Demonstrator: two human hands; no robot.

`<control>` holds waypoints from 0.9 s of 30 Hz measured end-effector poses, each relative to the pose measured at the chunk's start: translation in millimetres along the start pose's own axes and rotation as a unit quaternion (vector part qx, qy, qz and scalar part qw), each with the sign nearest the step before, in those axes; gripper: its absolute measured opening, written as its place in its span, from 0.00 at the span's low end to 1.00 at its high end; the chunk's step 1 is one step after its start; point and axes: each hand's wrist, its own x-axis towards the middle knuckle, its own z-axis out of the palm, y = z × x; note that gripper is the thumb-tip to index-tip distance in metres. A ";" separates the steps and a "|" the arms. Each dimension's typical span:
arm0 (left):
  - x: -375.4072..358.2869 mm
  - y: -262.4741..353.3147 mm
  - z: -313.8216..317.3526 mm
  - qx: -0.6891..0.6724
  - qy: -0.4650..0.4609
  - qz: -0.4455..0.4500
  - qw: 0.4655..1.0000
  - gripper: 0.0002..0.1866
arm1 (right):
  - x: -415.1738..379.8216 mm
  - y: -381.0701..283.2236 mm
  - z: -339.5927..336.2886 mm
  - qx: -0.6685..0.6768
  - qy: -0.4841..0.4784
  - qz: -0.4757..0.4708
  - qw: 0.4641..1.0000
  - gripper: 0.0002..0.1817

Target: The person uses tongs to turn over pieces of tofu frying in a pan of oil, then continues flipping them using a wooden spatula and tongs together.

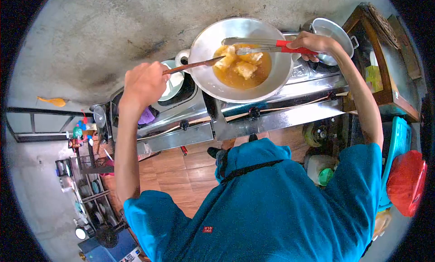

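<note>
A wide metal wok (204,78) sits on the stove, with brown oil (235,81) and several pale golden pieces of food (246,69) in it. My left hand (144,84) is wrapped round the handle of a wooden spatula (192,66), whose tip reaches the food at the left of the oil. From the right, my right hand (311,44) grips metal tongs (258,42) by their red handle. The two tong arms lie over the wok, apart from each other, the lower one ending beside a piece of food.
Left of the wok a pale bowl (174,86) with white contents stands on the stove (281,121), near a purple cloth (146,116). A metal pot (333,28) is at the back right, beside a wooden cabinet (385,76). The concrete wall (136,22) rises behind.
</note>
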 end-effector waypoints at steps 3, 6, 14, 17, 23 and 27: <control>2.6 3.2 8.6 -0.015 -0.007 0.018 1.000 0.13 | -0.7 -5.9 2.1 -0.014 -0.018 -0.004 1.000 0.26; 2.6 5.0 9.2 -0.033 -0.012 0.018 0.999 0.13 | 1.4 -7.7 4.7 -0.025 -0.029 0.001 0.999 0.26; 5.3 4.3 19.4 -0.027 -0.011 0.020 0.999 0.13 | 12.8 -1.2 7.0 0.004 -0.031 -0.001 1.000 0.23; 4.9 7.0 22.1 -0.025 -0.012 0.021 0.999 0.12 | 16.9 4.3 6.6 0.009 -0.013 -0.001 1.000 0.23; 5.7 11.5 23.6 -0.036 -0.018 0.020 0.999 0.12 | 11.5 3.8 6.0 0.009 0.010 0.021 1.000 0.22; 4.6 11.9 23.5 -0.041 -0.023 0.017 0.999 0.13 | 8.7 5.5 4.8 0.012 -0.005 0.019 1.000 0.24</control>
